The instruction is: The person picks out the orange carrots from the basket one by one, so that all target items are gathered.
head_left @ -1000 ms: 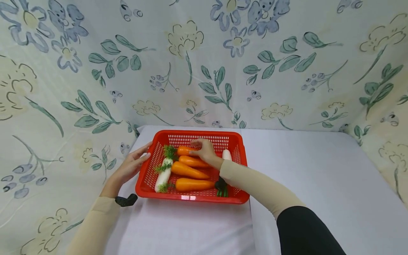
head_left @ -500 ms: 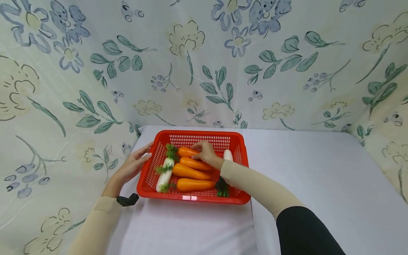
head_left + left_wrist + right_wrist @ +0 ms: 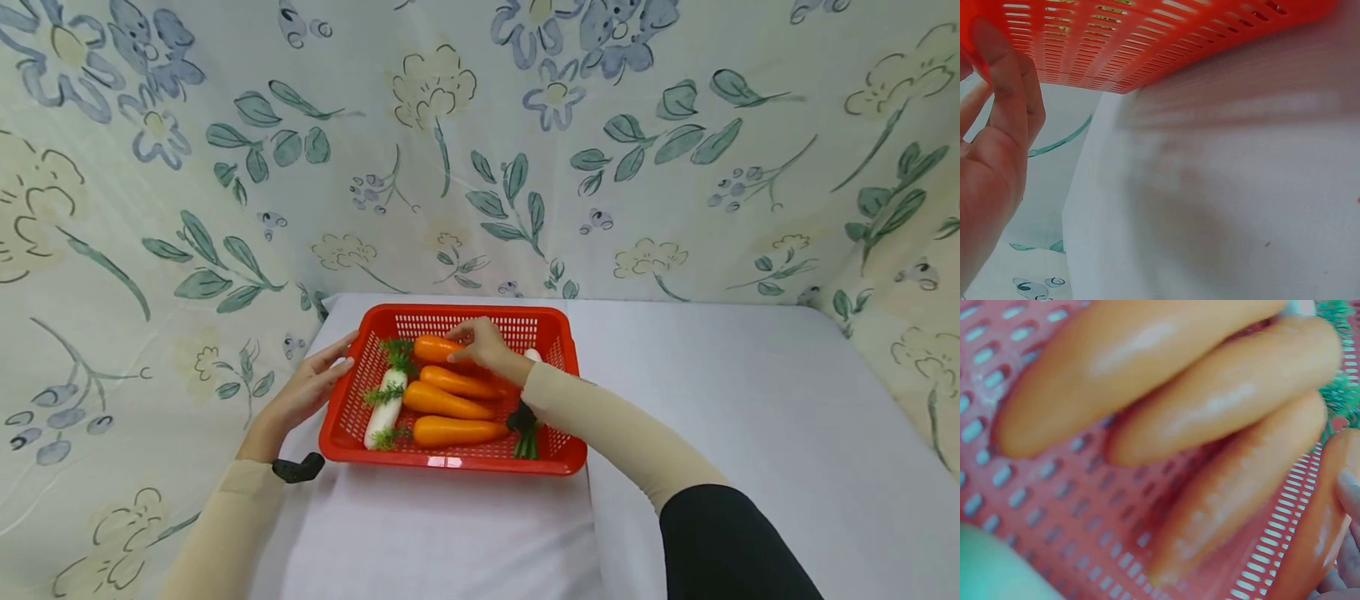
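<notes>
In the head view a red basket (image 3: 465,463) holds several orange carrots. My right hand (image 3: 487,346) pinches the rearmost carrot (image 3: 431,347) near its middle, with thumb and fingers on either side. The right wrist view shows that carrot (image 3: 1319,519) at the right edge, with fingertips (image 3: 1349,487) against it. Three other carrots, among them a front carrot (image 3: 457,431), lie side by side in front of it. My left hand (image 3: 303,392) touches the basket's left rim, its fingers fairly straight. In the left wrist view the fingers (image 3: 1007,94) rest against the basket's wall (image 3: 1104,44).
A white radish (image 3: 384,417) with green leafy tufts lies along the basket's left side. Another white radish (image 3: 532,355) is mostly hidden behind the right forearm, above dark green stalks (image 3: 527,443). The basket stands on a white-covered table (image 3: 712,375), before a floral cloth (image 3: 480,208).
My right hand and the rearmost carrot have shifted slightly up and back, away from the other carrots. The right forearm has risen a little and covers more of the right radish. The left hand stays at the rim.
</notes>
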Demonstrator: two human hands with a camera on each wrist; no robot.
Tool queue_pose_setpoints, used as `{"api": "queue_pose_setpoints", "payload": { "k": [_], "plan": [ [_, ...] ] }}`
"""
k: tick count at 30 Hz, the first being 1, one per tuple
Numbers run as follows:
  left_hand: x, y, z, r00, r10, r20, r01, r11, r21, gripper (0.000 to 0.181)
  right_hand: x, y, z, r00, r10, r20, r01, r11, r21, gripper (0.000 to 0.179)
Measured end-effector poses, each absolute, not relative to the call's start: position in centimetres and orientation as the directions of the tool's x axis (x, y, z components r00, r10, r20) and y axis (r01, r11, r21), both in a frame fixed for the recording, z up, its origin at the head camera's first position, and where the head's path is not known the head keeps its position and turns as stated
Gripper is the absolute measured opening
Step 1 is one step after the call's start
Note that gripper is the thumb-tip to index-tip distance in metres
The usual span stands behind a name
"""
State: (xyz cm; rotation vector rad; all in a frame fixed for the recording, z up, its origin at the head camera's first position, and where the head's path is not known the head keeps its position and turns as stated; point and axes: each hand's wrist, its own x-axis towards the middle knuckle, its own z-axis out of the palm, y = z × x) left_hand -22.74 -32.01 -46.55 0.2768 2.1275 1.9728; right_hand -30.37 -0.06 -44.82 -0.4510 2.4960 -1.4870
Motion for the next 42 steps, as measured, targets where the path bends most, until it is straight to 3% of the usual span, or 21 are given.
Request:
{"api": "queue_pose_setpoints", "payload": {
  "k": [12,27,42],
  "plan": [
    [-22.6,-31.9,-46.5,-0.954,0.299,-0.035,-0.019,0.054,0.998,0.058,-30.4,3.1,-40.2,-0.914,-0.403,-0.051,-0.122,0.392,-0.912,0.034],
    [-22.7,-31.9,-46.5,-0.956,0.293,-0.037,-0.021,0.058,0.998,0.058,-31.7,8.8,-36.2,-0.904,-0.428,-0.003,-0.156,0.336,-0.929,0.039],
    [-22.7,-31.7,-46.2,-0.96,0.274,-0.062,-0.051,0.047,0.998,0.058,-32.8,18.1,-35.7,-0.889,-0.458,0.025,-0.196,0.331,-0.923,0.041]
  ]
}}
